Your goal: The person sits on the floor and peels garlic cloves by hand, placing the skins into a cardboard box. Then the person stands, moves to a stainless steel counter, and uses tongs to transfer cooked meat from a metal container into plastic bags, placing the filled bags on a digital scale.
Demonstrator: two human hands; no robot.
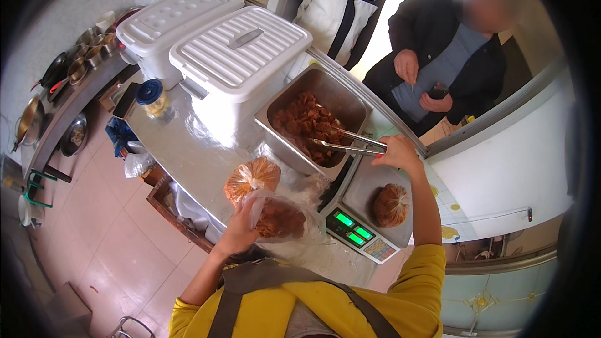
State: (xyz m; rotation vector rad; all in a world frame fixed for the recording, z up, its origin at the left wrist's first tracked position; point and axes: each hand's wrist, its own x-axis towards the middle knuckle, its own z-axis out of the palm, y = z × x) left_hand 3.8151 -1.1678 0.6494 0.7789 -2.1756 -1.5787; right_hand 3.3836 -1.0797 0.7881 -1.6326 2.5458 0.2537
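Note:
My left hand grips the edge of a clear plastic bag with reddish-brown chunks of food in its bottom. My right hand is closed around a pair of metal tongs. Their tips are apart, at the brown pieces of food in a deep steel pan. Just beyond my left hand lies a knotted bag of orange-brown food. A second knotted bag rests on the plate of a digital scale, whose green displays are lit.
Two white lidded boxes stand behind on the metal table, beside a blue-lidded jar. Across a window frame are two people, one holding a phone. Pots and pans line a shelf at left. An open drawer juts below the table.

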